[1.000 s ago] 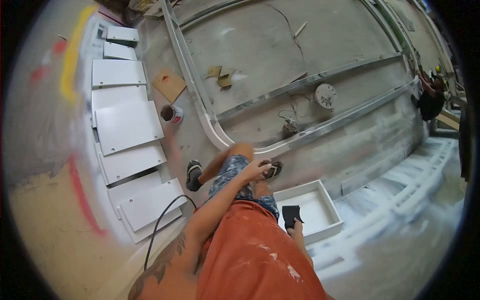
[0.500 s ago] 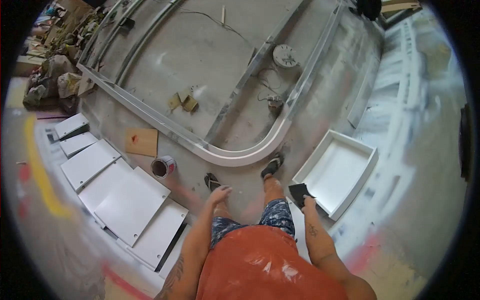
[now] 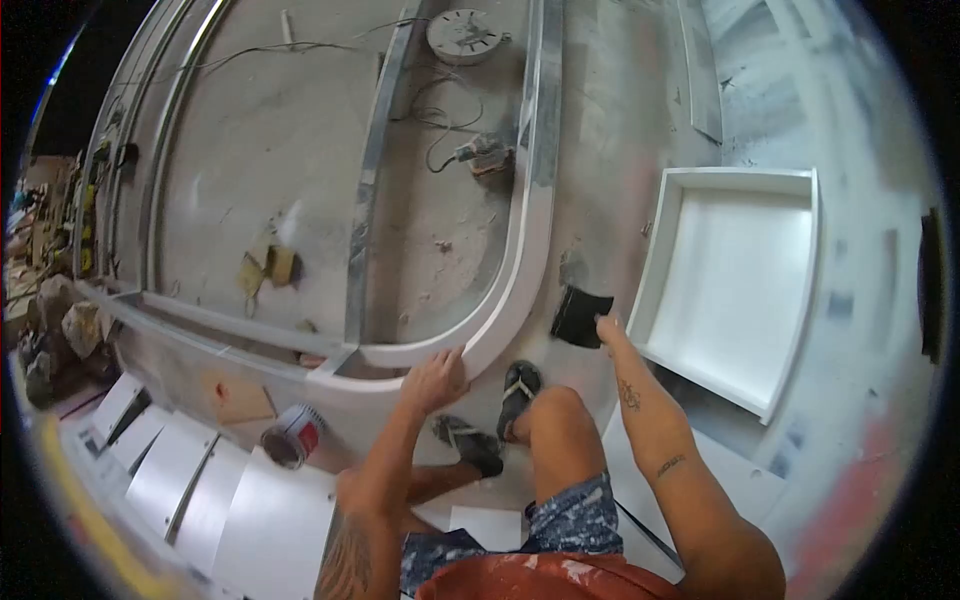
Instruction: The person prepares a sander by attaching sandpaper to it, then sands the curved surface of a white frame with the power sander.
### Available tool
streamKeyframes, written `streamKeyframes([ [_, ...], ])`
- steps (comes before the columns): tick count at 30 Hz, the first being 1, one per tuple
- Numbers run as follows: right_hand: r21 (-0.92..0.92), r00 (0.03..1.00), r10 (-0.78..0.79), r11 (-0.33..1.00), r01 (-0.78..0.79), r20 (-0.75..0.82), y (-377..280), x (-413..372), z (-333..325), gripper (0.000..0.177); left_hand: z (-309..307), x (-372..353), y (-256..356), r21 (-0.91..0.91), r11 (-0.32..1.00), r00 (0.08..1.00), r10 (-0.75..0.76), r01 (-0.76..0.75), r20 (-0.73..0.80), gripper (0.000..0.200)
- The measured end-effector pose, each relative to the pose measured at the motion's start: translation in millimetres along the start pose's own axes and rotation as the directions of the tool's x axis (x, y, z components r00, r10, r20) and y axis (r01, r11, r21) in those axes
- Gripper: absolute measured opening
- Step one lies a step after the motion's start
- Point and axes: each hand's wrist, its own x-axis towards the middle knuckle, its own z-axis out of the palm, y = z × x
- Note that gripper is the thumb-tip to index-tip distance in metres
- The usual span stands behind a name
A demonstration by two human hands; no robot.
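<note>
My right hand (image 3: 611, 328) is closed on a dark, flat sheet (image 3: 582, 316), held by its right edge above the floor. My left hand (image 3: 436, 380) touches the curved white corner of a large frame (image 3: 530, 235), its fingers bent over the rim; whether it grips the rim is unclear. To the right of the dark sheet lies a shallow white tray-like box (image 3: 735, 280) with raised sides. Below my left hand are my feet in dark sandals.
White panels (image 3: 270, 520) lie at the lower left, beside a paint can (image 3: 292, 436) and a stained brown board (image 3: 240, 397). Inside the frame are a power tool (image 3: 484, 154) with a cable, a round disc (image 3: 464, 36) and yellowish pieces (image 3: 282, 265).
My view has shifted and the frame is now closer. My left hand has moved from above my leg onto the frame's curved corner. The dark sheet has moved away from the white box.
</note>
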Motion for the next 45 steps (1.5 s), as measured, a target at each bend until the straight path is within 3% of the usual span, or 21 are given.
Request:
streamKeyframes([
  [2, -0.045, 0.992, -0.047, 0.998, 0.042, -0.118, 12.4, 51.0, 23.2, 0.056, 7.9, 5.1, -4.6, 0.017, 1.000, 1.000, 0.016, -0.016, 0.007, 0.088],
  [5, 0.176, 0.981, -0.169, 0.973, 0.151, 0.094, 25.0, 138.9, 18.2, 0.078, 5.5, 1.5, -8.4, 0.039, 0.999, 1.000, 0.016, -0.015, -0.027, 0.087],
  [6, 0.282, 0.959, -0.148, 0.957, 0.076, 0.244, 35.5, 144.7, 14.4, 0.077, 3.8, -1.2, -5.9, 0.029, 0.999, 0.999, 0.025, -0.024, -0.041, 0.087],
  [8, 0.302, 0.989, 0.148, 0.943, -0.140, -0.001, -22.4, 88.8, 8.7, 0.078, 0.6, -3.2, -6.6, 0.033, 0.996, 0.990, 0.082, -0.079, -0.117, 0.083],
  [10, -0.212, 0.939, 0.207, 0.940, -0.268, -0.274, -6.7, 150.4, 26.4, 0.072, 2.9, -7.3, -5.7, 0.052, 0.996, 0.983, 0.085, -0.078, -0.161, 0.080],
  [13, -0.711, 0.915, -0.306, 0.702, 0.032, -0.262, -23.7, 224.5, 2.3, 0.064, 9.9, -8.5, -12.3, 0.046, 0.993, 0.973, 0.115, -0.108, -0.199, 0.079],
  [14, -0.351, 0.794, -0.323, 0.924, 0.148, -0.515, -64.4, 225.9, -5.6, 0.059, 8.8, -7.6, -10.8, 0.042, 0.996, 0.979, 0.087, -0.081, -0.184, 0.078],
  [15, 0.106, 0.590, -0.312, 0.818, 0.566, -0.744, -135.4, 191.8, -20.7, 0.053, 10.8, -10.0, -6.2, 0.031, 0.998, 0.986, 0.057, -0.053, -0.158, 0.076],
  [16, 0.185, 0.354, -0.276, 0.493, 0.850, -0.893, -223.0, 135.9, -39.9, 0.048, 9.8, -11.7, -5.9, 0.027, 0.999, 0.985, 0.049, -0.045, -0.167, 0.076],
  [17, 0.224, 0.394, -0.370, 0.425, 0.877, -0.841, -295.3, 57.4, -56.0, 0.041, 7.5, -7.6, -9.1, 0.006, 0.998, 0.987, 0.056, -0.055, -0.151, 0.078],
  [21, -0.006, -0.139, -0.978, -0.139, 0.990, -0.153, -453.3, 11.7, -8.0, 0.047, 5.2, -5.7, -9.8, -0.005, 0.994, 0.982, 0.105, -0.107, -0.158, 0.077],
  [23, -0.491, 0.030, -0.960, -0.115, 0.864, 0.278, -475.6, 51.1, 76.5, 0.063, 3.4, -7.2, -9.9, -0.006, 0.996, 0.981, 0.082, -0.084, -0.178, 0.078],
  [25, -0.589, 0.268, -0.830, -0.088, 0.803, 0.489, -480.3, 71.0, 124.1, 0.079, 8.5, -8.1, -11.0, -0.046, 0.998, 0.991, 0.046, -0.052, -0.122, 0.081],
  [26, -0.692, 0.234, -0.862, -0.169, 0.702, 0.449, -465.1, 81.2, 136.1, 0.091, 13.8, -5.9, -14.5, -0.074, 0.995, 0.988, 0.063, -0.074, -0.139, 0.081],
  [27, -0.709, 0.436, -0.789, 0.001, 0.705, 0.432, -462.5, 85.4, 151.4, 0.090, 19.0, -3.0, -16.3, -0.070, 0.997, 0.986, 0.022, -0.034, -0.165, 0.081],
  [30, -0.799, 0.283, -0.939, 0.016, 0.601, 0.194, -431.9, 127.2, 211.0, 0.043, 28.0, -7.2, -25.6, -0.052, 0.995, 0.986, 0.082, -0.090, -0.143, 0.082],
  [35, -0.560, 0.020, -0.867, -0.303, 0.771, 0.497, -441.8, 92.3, 208.0, 0.018, 18.7, -2.7, -22.4, -0.063, 0.991, 0.987, 0.112, -0.120, -0.113, 0.082],
  [37, -0.085, 0.301, -0.826, 0.298, 0.951, 0.476, -467.9, 63.6, 199.3, 0.020, 17.1, -4.3, -18.9, -0.040, 0.991, 0.982, 0.122, -0.129, -0.141, 0.081],
  [38, -0.090, 0.299, -0.829, 0.292, 0.952, 0.474, -470.3, 31.0, 194.7, 0.020, 14.2, -5.3, -17.1, -0.045, 0.992, 0.986, 0.108, -0.114, -0.124, 0.080],
  [40, 0.460, 0.317, -0.869, 0.475, 0.750, 0.381, -474.0, -55.1, 167.6, 0.021, 11.1, -5.2, -19.1, -0.056, 0.993, 0.988, 0.097, -0.105, -0.121, 0.079],
  [45, 0.606, 0.064, -0.976, 0.179, 0.775, 0.207, -471.6, -272.2, 23.2, 0.024, -2.6, -18.9, -6.2, -0.012, 0.996, 0.977, 0.088, -0.092, -0.196, 0.065],
])
